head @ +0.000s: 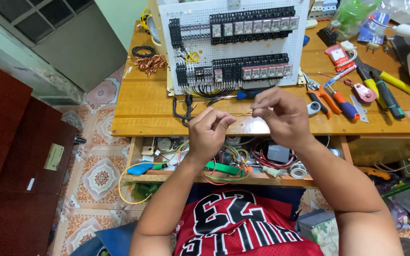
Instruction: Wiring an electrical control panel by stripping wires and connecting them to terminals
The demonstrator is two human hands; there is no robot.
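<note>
your fingertips are pinched tight on a thin yellow wire (243, 114) stretched between both hands, left hand (208, 130) curled on its near end, right hand (281, 116) nipping the far end. it hangs just above the front edge of the wooden bench (143, 102). looks like you're working the wire's end, twisting or straightening it; the next move wants a steady pinch and a small, clean turn. at twelve o'clock stands the white perforated panel (233, 42) packed with black relays, loose black leads drooping at eleven. at two o'clock, orange-handled pliers (326, 97) and screwdrivers (380, 87) lie well apart. at six, the open drawer (224, 166) is a tangle of coloured wire that could snag a dropped end.
</note>
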